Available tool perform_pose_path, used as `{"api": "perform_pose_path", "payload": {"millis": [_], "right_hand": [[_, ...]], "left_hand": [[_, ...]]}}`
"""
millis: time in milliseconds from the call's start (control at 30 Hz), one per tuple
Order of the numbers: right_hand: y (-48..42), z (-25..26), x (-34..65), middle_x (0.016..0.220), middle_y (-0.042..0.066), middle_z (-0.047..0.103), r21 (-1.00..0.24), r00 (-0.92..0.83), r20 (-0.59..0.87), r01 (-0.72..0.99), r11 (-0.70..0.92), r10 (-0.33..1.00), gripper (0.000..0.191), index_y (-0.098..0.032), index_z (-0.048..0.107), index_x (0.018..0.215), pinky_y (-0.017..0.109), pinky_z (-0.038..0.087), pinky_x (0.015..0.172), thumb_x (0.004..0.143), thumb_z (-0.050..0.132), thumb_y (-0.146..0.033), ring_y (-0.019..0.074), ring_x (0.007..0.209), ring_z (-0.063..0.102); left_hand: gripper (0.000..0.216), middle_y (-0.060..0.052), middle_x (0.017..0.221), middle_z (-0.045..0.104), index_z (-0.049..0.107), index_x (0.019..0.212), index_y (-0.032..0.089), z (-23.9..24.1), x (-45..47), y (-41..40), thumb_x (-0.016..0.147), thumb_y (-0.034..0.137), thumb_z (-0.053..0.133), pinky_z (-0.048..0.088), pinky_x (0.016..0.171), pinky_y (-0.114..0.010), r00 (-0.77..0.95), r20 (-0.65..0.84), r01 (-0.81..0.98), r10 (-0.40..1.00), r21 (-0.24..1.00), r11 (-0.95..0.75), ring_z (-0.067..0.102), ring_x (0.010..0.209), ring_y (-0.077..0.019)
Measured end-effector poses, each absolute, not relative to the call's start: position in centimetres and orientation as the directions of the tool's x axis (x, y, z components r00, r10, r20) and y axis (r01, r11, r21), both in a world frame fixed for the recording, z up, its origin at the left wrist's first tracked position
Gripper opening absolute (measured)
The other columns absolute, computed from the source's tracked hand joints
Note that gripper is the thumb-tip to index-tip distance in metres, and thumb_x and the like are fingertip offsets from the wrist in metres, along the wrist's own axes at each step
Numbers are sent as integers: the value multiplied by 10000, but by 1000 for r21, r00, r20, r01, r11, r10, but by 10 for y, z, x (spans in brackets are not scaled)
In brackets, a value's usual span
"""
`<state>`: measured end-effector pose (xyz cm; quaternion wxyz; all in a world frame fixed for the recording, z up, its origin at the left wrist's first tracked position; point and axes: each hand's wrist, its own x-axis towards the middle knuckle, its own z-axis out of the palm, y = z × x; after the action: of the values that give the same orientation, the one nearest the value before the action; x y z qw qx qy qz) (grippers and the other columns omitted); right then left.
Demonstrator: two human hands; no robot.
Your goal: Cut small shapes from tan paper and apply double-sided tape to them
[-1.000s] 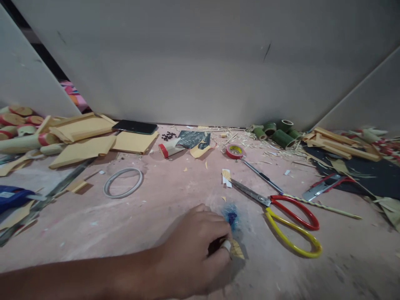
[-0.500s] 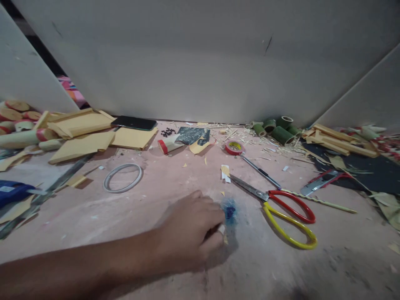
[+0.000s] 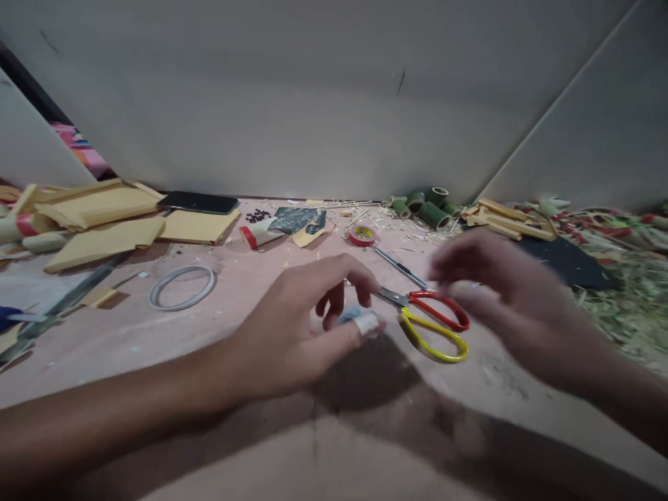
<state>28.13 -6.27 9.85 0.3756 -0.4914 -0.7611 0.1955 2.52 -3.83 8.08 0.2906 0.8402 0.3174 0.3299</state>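
Observation:
My left hand [image 3: 313, 323] hovers above the middle of the pinkish surface, fingers bent and parted from the thumb. A white wrap [image 3: 367, 323] sits around the thumb tip. Between thumb and fingers shows a blue patch [image 3: 351, 314] on the surface; I see nothing held. Scissors [image 3: 399, 299] with one red and one yellow handle lie just right of this hand, the blade tips hidden behind its fingers. My right hand [image 3: 501, 306] is in the air by the red handle, blurred by motion, so its grip is unclear.
Behind lie a red tape roll [image 3: 362, 236], a slim cutter [image 3: 401, 268], green bamboo pieces [image 3: 433, 215] and a phone [image 3: 198, 202]. A white ring [image 3: 182, 288] and folded tan card [image 3: 104, 243] are left. Shavings [image 3: 626, 306] heap at right. A pale panel [image 3: 292, 104] stands behind.
My right hand has come into view from the right. My left hand has lifted and its fingers have opened. The view has shifted to the right.

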Motion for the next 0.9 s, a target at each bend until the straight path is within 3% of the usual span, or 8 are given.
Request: {"api": "perform_pose_path", "payload": {"millis": [167, 367, 500, 567, 667, 800, 900], "right_hand": [[-62, 99, 228, 1036, 12, 635, -810, -508, 283, 327, 486, 814, 180, -216, 587, 1097, 288, 503, 774, 987, 670, -333, 151, 888, 589], [-63, 94, 222, 1027, -12, 617, -897, -520, 243, 200, 393, 819, 221, -236, 583, 1109, 264, 472, 772, 966, 703, -356, 137, 888, 561], [-65, 87, 228, 992, -27, 633, -936, -533, 192, 154, 317, 824, 436, -271, 596, 1149, 267, 470, 713, 861, 804, -523, 149, 856, 568], [-66, 85, 231, 994, -13, 643, -926, -491, 246, 134, 352, 836, 383, -269, 636, 1147, 283, 479, 729, 910, 739, -552, 159, 863, 581], [-65, 83, 235, 934, -1, 676, -875, -355, 391, 143, 463, 849, 149, -247, 709, 1074, 284, 490, 740, 1048, 582, -320, 142, 828, 615], [-64, 78, 234, 760, -25, 670, -869, -365, 415, 111, 481, 833, 186, -241, 714, 1029, 253, 465, 575, 1028, 555, -144, 113, 654, 597], [-65, 76, 231, 786, -21, 668, -868, -422, 413, 88, 489, 807, 229, -247, 693, 1081, 242, 466, 542, 981, 558, -92, 109, 631, 592]], "left_hand": [[39, 37, 825, 723, 716, 924, 233, 80, 23, -65, 944, 265, 706, 473, 639, -246, 431, 417, 140, 800, 845, -516, 634, 723, -122], [108, 34, 765, 714, 727, 858, 235, 76, 15, -69, 902, 145, 684, 471, 633, -254, 447, 370, 80, 815, 890, -448, 615, 658, -115], [89, 19, 749, 695, 691, 820, 221, 73, 17, -70, 835, 136, 666, 479, 642, -272, 483, 296, 77, 824, 923, -376, 627, 700, -146], [69, 22, 721, 670, 674, 794, 215, 70, 19, -68, 823, 157, 652, 458, 601, -256, 427, 261, 135, 866, 928, -346, 596, 666, -135], [45, 27, 711, 663, 664, 810, 208, 66, 21, -62, 809, 172, 638, 439, 551, -235, 274, 230, 229, 934, 928, -295, 548, 589, -108], [84, 25, 679, 653, 677, 800, 196, 64, 22, -54, 788, 173, 597, 420, 517, -225, 222, 230, 308, 948, 906, -292, 531, 565, -104], [74, 29, 656, 644, 689, 807, 196, 64, 22, -54, 828, 214, 620, 453, 566, -244, 256, 228, 336, 939, 890, -308, 558, 594, -119]]}}
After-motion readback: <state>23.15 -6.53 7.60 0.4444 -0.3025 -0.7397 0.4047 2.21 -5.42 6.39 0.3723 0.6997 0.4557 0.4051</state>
